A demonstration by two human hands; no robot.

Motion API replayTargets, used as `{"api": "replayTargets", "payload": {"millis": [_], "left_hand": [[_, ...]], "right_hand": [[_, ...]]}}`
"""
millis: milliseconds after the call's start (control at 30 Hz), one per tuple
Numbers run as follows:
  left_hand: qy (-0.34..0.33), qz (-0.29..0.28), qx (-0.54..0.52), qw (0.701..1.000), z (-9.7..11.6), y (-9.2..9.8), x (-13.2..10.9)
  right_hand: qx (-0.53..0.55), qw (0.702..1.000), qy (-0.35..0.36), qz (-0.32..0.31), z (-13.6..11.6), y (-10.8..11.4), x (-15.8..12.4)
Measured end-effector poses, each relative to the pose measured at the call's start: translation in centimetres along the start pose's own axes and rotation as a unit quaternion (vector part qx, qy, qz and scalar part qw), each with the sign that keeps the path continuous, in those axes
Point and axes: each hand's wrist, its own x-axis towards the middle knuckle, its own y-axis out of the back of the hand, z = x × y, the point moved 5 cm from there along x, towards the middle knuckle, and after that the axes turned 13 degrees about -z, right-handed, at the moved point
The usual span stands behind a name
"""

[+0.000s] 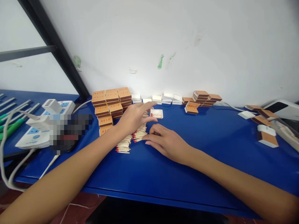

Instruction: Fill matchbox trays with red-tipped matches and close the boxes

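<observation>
My left hand [134,116] reaches over the match pile, its thumb and index finger spread on either side of a small white matchbox tray [159,114]. A few red-tipped matches lie inside that tray. The thumb is against or very near the tray's near edge; the index finger looks apart from its far edge. My right hand [167,143] has thumb and index finger closed at the plain ends of some matches [139,135] on the pile's right side; how many is hidden. More loose matches [123,145] lie under my left wrist, heads mostly to the left.
Stacked brown matchboxes [112,99] stand behind my left forearm. White trays [167,98] and more matchboxes [202,97] line the wall. Scattered boxes [268,138] lie at right. At left are a power strip [35,137], a blurred dark device [70,133], cables and green-handled tools [14,129].
</observation>
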Motion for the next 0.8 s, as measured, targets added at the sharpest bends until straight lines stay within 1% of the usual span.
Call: {"api": "replayTargets", "payload": {"millis": [100, 200, 333, 400, 467, 600, 700, 800], "left_hand": [[-0.001, -0.001, 0.005, 1.0, 0.1, -0.1, 0.0], [-0.001, -0.005, 0.017, 1.0, 0.1, -0.2, 0.0], [0.002, -0.012, 0.017, 1.0, 0.1, -0.2, 0.0], [0.004, -0.016, 0.015, 1.0, 0.1, -0.2, 0.0], [0.005, -0.015, 0.015, 1.0, 0.1, -0.2, 0.0], [0.007, -0.014, 0.019, 1.0, 0.0, -0.2, -0.1], [0.004, -0.024, 0.021, 0.999, 0.0, -0.3, -0.2], [-0.004, -0.035, 0.019, 0.999, 0.1, -0.5, -0.2]], "right_hand": [[0.016, 1.0, -0.005, -0.007, 0.1, -0.5, 0.2], [0.056, 0.998, -0.014, -0.009, 0.2, -0.4, 0.2], [0.113, 0.992, -0.043, -0.032, 0.1, -0.2, 0.4], [0.108, 0.991, -0.058, -0.047, -0.1, -0.2, 0.5], [0.081, 0.992, -0.067, -0.064, -0.3, -0.2, 0.6], [0.03, 0.993, -0.067, -0.087, -0.5, -0.4, 0.4], [0.028, 0.995, -0.065, -0.065, -0.1, 0.3, 0.0], [0.036, 0.995, -0.098, -0.003, 1.2, 2.2, -0.5]]}}
